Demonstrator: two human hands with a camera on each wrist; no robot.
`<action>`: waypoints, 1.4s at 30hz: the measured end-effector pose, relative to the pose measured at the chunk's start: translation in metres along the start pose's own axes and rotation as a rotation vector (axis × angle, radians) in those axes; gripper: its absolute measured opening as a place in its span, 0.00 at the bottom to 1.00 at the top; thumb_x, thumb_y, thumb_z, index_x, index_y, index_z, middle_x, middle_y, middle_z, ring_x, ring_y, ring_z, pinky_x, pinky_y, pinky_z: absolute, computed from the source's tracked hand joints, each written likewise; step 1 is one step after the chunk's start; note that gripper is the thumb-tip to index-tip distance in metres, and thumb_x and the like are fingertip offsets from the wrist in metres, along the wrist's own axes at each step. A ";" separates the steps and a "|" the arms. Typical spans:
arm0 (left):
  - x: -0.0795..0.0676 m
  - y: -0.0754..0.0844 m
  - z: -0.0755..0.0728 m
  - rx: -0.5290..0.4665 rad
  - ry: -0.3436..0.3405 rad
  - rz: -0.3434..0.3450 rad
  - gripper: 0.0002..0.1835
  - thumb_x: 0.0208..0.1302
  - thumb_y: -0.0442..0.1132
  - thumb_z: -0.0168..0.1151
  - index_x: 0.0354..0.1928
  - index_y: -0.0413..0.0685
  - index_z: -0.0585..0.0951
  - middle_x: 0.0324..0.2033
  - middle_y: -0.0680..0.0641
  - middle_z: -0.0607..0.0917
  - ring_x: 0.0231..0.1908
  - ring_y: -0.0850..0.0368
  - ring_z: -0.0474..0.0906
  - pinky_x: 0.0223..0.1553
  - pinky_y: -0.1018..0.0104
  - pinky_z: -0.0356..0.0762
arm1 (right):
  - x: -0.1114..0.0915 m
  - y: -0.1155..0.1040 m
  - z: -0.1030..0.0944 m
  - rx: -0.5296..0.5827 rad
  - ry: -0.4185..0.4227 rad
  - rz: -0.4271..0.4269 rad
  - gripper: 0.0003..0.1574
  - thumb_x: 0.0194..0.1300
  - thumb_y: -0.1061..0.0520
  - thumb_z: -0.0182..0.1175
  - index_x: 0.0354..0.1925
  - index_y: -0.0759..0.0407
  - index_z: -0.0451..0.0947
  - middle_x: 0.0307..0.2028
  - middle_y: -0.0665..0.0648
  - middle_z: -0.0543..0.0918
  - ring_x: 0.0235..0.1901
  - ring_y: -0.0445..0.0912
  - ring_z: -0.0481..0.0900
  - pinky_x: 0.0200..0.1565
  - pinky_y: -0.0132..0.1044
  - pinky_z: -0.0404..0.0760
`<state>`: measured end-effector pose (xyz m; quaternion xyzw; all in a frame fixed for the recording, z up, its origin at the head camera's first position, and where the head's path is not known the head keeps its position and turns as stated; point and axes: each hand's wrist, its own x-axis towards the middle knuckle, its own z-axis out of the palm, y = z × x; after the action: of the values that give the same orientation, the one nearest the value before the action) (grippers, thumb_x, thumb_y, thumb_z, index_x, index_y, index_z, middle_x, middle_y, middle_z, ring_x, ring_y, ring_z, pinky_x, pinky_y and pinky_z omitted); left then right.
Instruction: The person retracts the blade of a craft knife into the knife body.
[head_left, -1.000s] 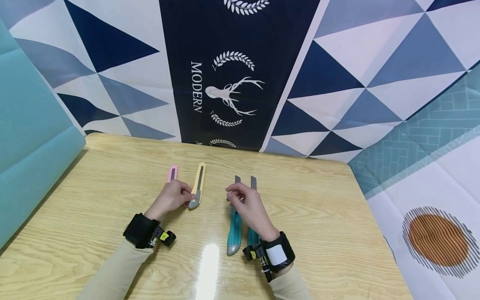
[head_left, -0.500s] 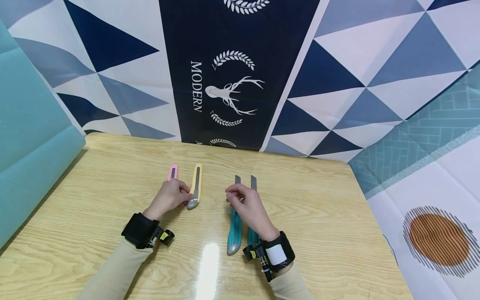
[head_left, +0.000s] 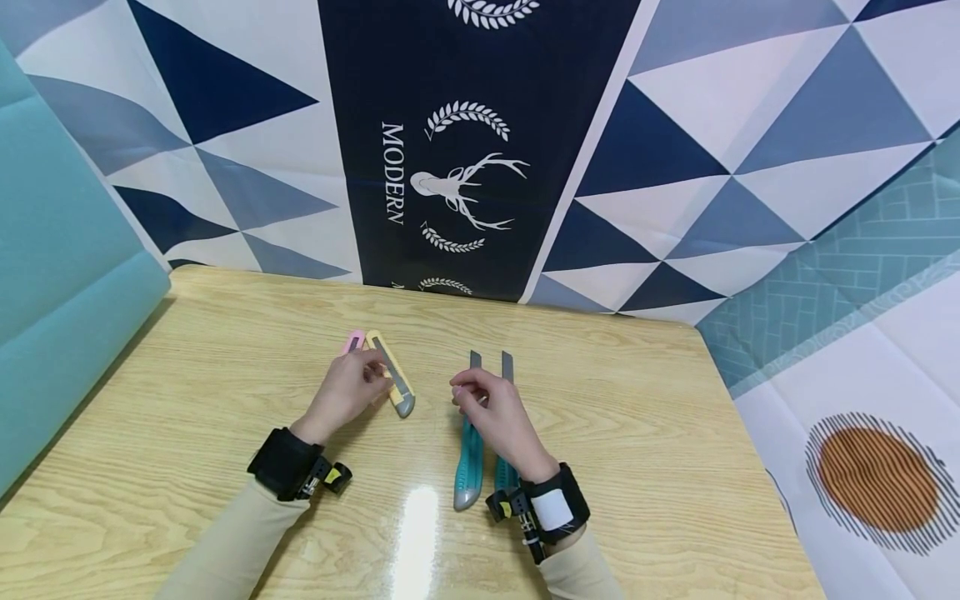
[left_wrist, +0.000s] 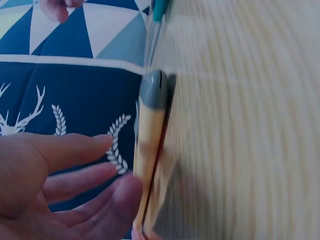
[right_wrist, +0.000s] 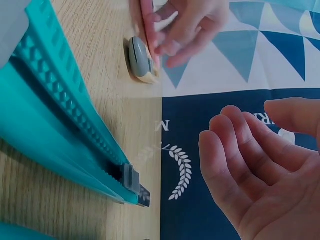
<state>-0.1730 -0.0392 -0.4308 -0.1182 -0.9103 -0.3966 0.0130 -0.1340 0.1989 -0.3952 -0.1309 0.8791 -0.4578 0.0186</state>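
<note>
Two teal cutters (head_left: 468,471) lie nearest, under the right hand (head_left: 501,417), its fingers loosely curved and free. Farther left, the left hand (head_left: 345,392) is relaxed, unclasped, the yellow cutter (head_left: 400,390) slanting at its fingertips, contact unclear. Left of that cutter's far end lies a pink cutter (head_left: 352,342).

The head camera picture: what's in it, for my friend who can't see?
A person's left hand partly covers a pink cutter and a yellow cutter on a wooden table; the right hand partly covers two teal cutters. Behind is a triangle-patterned backdrop with a white deer head.
</note>
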 end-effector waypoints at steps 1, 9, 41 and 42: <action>0.000 0.001 0.002 0.015 0.011 0.036 0.14 0.59 0.31 0.68 0.47 0.33 0.83 0.40 0.37 0.84 0.39 0.48 0.81 0.41 0.59 0.81 | 0.000 0.000 0.000 0.001 -0.001 0.000 0.12 0.73 0.59 0.55 0.47 0.62 0.81 0.32 0.53 0.85 0.30 0.40 0.79 0.30 0.27 0.78; -0.004 0.004 0.010 0.151 -0.073 0.172 0.17 0.64 0.36 0.64 0.53 0.36 0.83 0.62 0.28 0.74 0.63 0.30 0.69 0.66 0.36 0.67 | 0.000 0.001 0.000 0.000 -0.005 0.005 0.12 0.73 0.58 0.55 0.47 0.62 0.81 0.32 0.52 0.85 0.31 0.40 0.79 0.30 0.27 0.78; -0.008 0.017 0.008 0.063 -0.083 0.123 0.10 0.66 0.33 0.62 0.47 0.39 0.84 0.64 0.36 0.76 0.66 0.37 0.70 0.65 0.41 0.71 | 0.001 0.024 -0.009 -0.192 0.018 0.190 0.12 0.69 0.59 0.58 0.47 0.64 0.81 0.29 0.56 0.82 0.20 0.41 0.72 0.20 0.28 0.70; -0.009 0.021 0.009 0.035 -0.070 0.129 0.10 0.66 0.34 0.62 0.47 0.39 0.83 0.64 0.37 0.77 0.66 0.37 0.70 0.65 0.41 0.71 | 0.001 0.025 -0.009 -0.193 0.019 0.205 0.13 0.69 0.58 0.58 0.47 0.63 0.81 0.29 0.56 0.82 0.20 0.41 0.72 0.20 0.29 0.70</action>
<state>-0.1589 -0.0207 -0.4227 -0.1900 -0.9075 -0.3744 0.0087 -0.1416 0.2191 -0.4100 -0.0371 0.9281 -0.3679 0.0442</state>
